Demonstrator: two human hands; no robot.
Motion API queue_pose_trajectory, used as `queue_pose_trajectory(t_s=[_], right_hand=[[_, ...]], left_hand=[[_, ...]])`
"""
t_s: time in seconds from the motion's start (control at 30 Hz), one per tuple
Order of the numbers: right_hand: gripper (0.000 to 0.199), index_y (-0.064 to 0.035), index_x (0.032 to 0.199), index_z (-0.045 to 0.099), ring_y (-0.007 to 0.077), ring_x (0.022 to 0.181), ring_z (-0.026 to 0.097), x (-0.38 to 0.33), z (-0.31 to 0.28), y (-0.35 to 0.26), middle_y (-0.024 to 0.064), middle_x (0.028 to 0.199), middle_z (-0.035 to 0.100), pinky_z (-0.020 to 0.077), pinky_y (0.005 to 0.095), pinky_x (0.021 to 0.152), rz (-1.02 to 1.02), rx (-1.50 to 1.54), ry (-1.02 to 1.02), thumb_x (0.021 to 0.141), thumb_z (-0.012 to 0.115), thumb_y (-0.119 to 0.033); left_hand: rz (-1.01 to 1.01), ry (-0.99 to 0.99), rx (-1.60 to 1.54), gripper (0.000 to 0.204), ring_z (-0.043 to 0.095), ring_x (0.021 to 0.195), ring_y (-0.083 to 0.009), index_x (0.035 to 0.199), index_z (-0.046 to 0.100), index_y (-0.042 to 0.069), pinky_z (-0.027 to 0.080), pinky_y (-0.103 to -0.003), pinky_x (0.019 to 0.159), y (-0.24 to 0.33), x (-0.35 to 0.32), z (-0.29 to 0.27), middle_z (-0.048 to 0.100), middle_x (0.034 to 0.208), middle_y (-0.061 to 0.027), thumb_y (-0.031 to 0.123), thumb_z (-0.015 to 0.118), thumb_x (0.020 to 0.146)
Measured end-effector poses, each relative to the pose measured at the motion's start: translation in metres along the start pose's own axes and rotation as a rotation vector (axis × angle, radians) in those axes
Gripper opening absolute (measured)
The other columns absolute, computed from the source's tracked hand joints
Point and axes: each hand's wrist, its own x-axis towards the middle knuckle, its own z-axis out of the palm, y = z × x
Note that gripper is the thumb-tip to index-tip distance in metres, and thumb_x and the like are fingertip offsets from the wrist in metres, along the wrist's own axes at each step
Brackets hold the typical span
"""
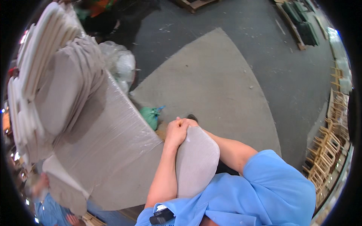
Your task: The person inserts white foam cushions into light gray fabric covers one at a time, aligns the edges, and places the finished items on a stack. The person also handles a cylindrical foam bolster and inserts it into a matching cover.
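A grey fabric-covered cushion (198,162) with rounded corners is held up against my body, over the front of my blue shirt. My left hand (177,132) is closed on the cushion's far edge, its fingers wrapped over the corner. Close beside it, my right hand (189,122) also grips that far edge, its fingers partly hidden behind the left hand and the cushion. To the left is a work table (113,158) under a grey cover and clear plastic film. Grey fabric covers (68,83) lie piled on it, next to a stack of white foam pads (41,45).
A green bag (150,116) and clear plastic bags (118,62) lie by the table's far edge. A grey mat (218,83) covers the floor ahead. Wooden chair frames (324,150) line the right. A co-worker's hand (39,184) touches grey fabric at lower left.
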Motion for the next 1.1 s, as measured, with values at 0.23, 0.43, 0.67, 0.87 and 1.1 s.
queue_pose_trajectory(t_s=[0.23, 0.43, 0.67, 0.87, 1.1], right_hand=[[0.047, -0.0057, 0.114, 0.061, 0.013, 0.049, 0.054, -0.026, -0.001, -0.014, -0.0025, 0.06, 0.052, 0.0413, 0.0319, 0.046, 0.127, 0.1, 0.229, 0.106, 0.061, -0.052], [0.05, -0.0068, 0.117, 0.065, 0.0141, 0.063, 0.059, -0.034, -0.005, -0.004, -0.0007, 0.073, 0.059, 0.0475, 0.0334, 0.059, 0.014, 0.181, 0.237, 0.106, 0.059, -0.055], [0.048, -0.0062, 0.119, 0.066, 0.0198, 0.084, 0.066, -0.039, 0.0, 0.007, 0.0066, 0.096, 0.069, 0.0554, 0.0389, 0.077, -0.17, 0.268, 0.413, 0.111, 0.05, -0.051], [0.046, -0.0088, 0.112, 0.064, 0.0201, 0.088, 0.07, -0.094, 0.019, 0.01, 0.0066, 0.1, 0.073, 0.0567, 0.039, 0.08, -0.164, 0.645, 0.143, 0.114, 0.042, -0.049], [0.018, -0.0153, 0.102, 0.064, 0.0077, 0.083, 0.062, -0.099, 0.009, 0.056, -0.0043, 0.093, 0.067, 0.0481, 0.0256, 0.072, -0.264, 0.845, 0.074, 0.109, 0.062, -0.032]], left_hand=[[-0.044, 0.243, -0.351, 0.033, 0.064, 0.087, -0.0134, 0.117, 0.069, 0.006, 0.054, -0.031, 0.08, 0.016, -0.06, -0.044, 0.07, 0.101, -0.0064, 0.033, 0.05, 0.113], [-0.03, 0.178, -0.156, 0.03, 0.064, 0.096, -0.015, 0.12, 0.067, 0.003, 0.052, -0.032, 0.089, 0.0, -0.072, -0.008, 0.072, 0.104, -0.0049, 0.027, 0.051, 0.113], [0.13, 0.067, 0.217, 0.039, 0.06, 0.084, -0.0193, 0.094, 0.064, 0.003, 0.048, -0.039, 0.077, 0.045, -0.038, 0.007, 0.064, 0.086, -0.0065, 0.037, 0.054, 0.11], [-0.249, -0.334, 0.013, 0.046, 0.044, 0.074, -0.0083, 0.08, 0.058, 0.014, 0.038, -0.03, 0.066, 0.062, -0.009, 0.001, 0.05, 0.079, 0.0071, 0.048, 0.054, 0.111], [-0.337, -0.478, 0.048, 0.042, 0.038, 0.071, -0.0032, 0.084, 0.06, 0.011, 0.031, -0.025, 0.061, 0.077, 0.005, 0.004, 0.048, 0.08, 0.0103, 0.045, 0.059, 0.109]])
